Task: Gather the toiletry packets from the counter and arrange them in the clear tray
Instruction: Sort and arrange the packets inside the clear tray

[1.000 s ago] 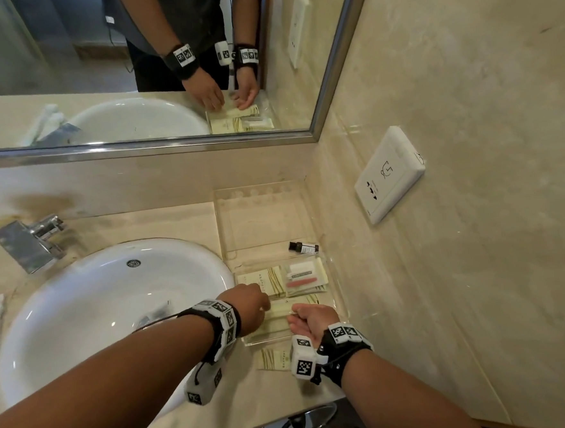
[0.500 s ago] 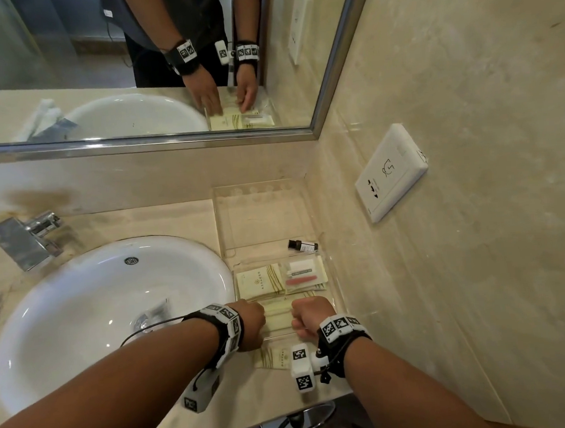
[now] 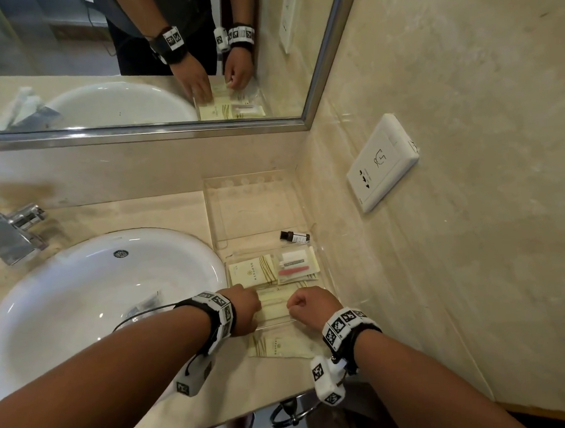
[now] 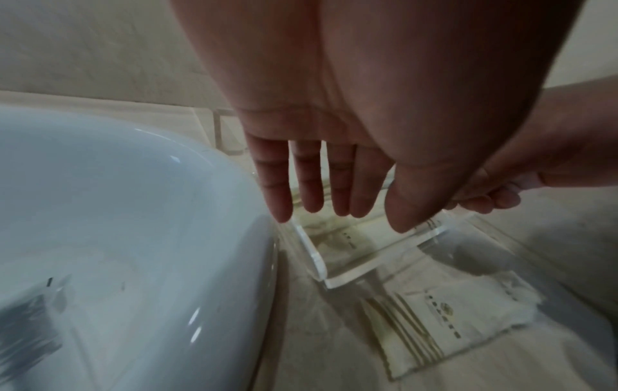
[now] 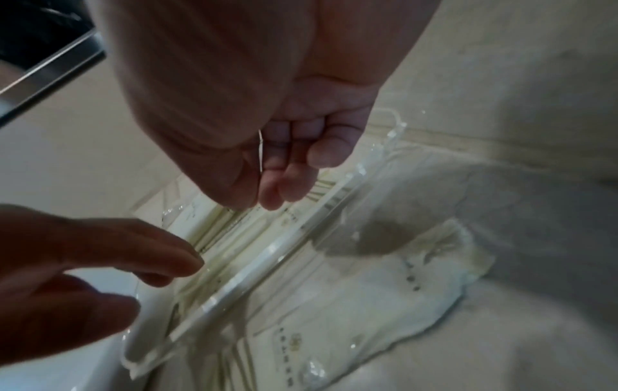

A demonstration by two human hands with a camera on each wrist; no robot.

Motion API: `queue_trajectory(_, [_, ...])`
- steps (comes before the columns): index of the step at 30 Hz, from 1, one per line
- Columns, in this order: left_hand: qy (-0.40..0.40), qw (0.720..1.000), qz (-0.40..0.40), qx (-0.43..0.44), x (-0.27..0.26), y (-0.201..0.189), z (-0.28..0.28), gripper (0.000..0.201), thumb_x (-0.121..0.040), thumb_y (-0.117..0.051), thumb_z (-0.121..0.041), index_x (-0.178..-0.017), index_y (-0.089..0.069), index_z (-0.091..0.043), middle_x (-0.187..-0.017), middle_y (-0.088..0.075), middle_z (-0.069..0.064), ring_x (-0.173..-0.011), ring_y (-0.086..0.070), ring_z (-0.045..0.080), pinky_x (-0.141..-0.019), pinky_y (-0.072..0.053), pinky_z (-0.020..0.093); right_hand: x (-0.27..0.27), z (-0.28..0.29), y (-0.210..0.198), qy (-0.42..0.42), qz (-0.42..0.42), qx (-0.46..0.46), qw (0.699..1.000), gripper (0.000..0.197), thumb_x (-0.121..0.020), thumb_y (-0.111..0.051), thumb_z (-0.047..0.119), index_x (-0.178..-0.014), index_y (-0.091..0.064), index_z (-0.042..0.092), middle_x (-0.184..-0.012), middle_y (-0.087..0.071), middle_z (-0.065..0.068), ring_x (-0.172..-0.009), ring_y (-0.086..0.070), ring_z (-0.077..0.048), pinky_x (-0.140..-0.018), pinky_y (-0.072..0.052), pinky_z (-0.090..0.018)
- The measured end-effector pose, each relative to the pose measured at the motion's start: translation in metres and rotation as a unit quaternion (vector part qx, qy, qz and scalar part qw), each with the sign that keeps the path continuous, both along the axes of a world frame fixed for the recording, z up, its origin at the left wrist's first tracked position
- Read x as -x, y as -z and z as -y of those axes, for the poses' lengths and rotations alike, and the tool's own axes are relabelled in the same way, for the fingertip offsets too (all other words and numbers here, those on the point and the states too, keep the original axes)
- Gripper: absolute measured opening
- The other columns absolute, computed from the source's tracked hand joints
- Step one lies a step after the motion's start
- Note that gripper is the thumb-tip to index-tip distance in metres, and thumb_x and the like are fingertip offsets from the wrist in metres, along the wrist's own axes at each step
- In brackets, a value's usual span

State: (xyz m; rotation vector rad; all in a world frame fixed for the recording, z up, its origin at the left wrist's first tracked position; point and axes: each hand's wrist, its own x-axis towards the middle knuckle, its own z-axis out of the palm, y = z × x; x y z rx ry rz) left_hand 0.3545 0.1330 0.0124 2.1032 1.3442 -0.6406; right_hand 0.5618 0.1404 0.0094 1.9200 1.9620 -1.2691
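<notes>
The clear tray [image 3: 323,271] stands between the sink and the right wall. It holds a cream packet [image 3: 252,272], a kit packet with a pink strip [image 3: 295,266] and another cream packet [image 3: 274,303] at its near end. One more cream packet [image 3: 277,344] [image 4: 444,325] [image 5: 334,317] lies on the counter in front of the tray. My left hand [image 3: 247,308] [image 4: 334,206] hangs with straight fingers over the tray's near left corner [image 4: 321,267]. My right hand [image 3: 309,307] [image 5: 264,195] is curled over the near rim [image 5: 267,254]. Its thumb and forefinger pinch a thin packet edge.
A white sink [image 3: 80,311] lies directly left of the tray, with a chrome tap [image 3: 8,233] behind it. A small dark bottle [image 3: 294,237] lies in the tray's far part. The wall with a socket [image 3: 381,163] runs close on the right. The mirror is behind.
My right hand's fingers have curled from reaching forward into a tight pinch at the tray's near end. The left hand has hardly shifted.
</notes>
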Motion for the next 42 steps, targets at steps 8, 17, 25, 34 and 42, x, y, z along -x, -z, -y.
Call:
queue_trajectory(8, [0.014, 0.999, -0.016, 0.047, -0.004, 0.005, 0.012, 0.054, -0.088, -0.054, -0.043, -0.136, -0.052, -0.018, -0.142, -0.049, 0.004, -0.126, -0.05, 0.029, -0.104, -0.046, 0.043, -0.004, 0.031, 0.004, -0.208, 0.119, -0.049, 0.97, 0.021, -0.086, -0.057, 0.037, -0.098, -0.073, 0.033, -0.104, -0.073, 0.01, -0.097, -0.066, -0.014, -0.085, -0.053, -0.028])
queue_trajectory(17, [0.01, 0.999, 0.001, 0.046, 0.002, -0.001, 0.021, 0.051, -0.089, -0.05, -0.04, -0.136, -0.052, -0.019, -0.145, -0.047, 0.004, -0.128, -0.048, 0.03, -0.105, -0.044, 0.043, -0.011, 0.073, 0.04, -0.336, 0.254, -0.124, 0.899, 0.039, -0.089, -0.064, 0.021, -0.125, -0.052, 0.01, -0.121, -0.054, -0.014, -0.113, -0.051, -0.036, -0.086, -0.044, -0.045])
queue_trajectory(25, [-0.084, 0.994, 0.064, 0.026, 0.017, -0.01, 0.014, 0.045, -0.096, -0.045, -0.032, -0.14, -0.05, -0.027, -0.147, -0.048, -0.001, -0.133, -0.047, 0.022, -0.11, -0.04, 0.038, -0.004, 0.068, 0.026, -0.288, 0.11, -0.087, 0.947, 0.013, -0.09, -0.057, 0.024, -0.102, -0.057, 0.029, -0.105, -0.066, 0.001, -0.094, -0.062, -0.024, -0.073, -0.042, -0.033])
queue_trajectory(34, [-0.193, 0.976, 0.097, 0.007, 0.032, -0.009, 0.002, 0.04, -0.1, -0.039, -0.02, -0.137, -0.053, -0.026, -0.139, -0.057, 0.001, -0.126, -0.054, 0.02, -0.102, -0.043, 0.03, 0.0, 0.011, -0.001, -0.088, -0.02, -0.094, 0.991, 0.014, -0.095, -0.058, 0.029, -0.104, -0.067, 0.032, -0.094, -0.067, 0.014, -0.086, -0.061, -0.008, -0.079, -0.051, -0.027])
queue_trajectory(42, [-0.147, 0.986, 0.08, 0.012, 0.022, -0.013, 0.009, 0.046, -0.097, -0.04, -0.021, -0.142, -0.048, -0.028, -0.145, -0.051, -0.002, -0.132, -0.048, 0.019, -0.109, -0.041, 0.037, 0.0, 0.0, 0.01, -0.136, 0.036, -0.122, 0.982, 0.021, -0.098, -0.05, 0.028, -0.112, -0.066, 0.031, -0.112, -0.068, 0.011, -0.101, -0.061, -0.012, -0.085, -0.049, -0.03])
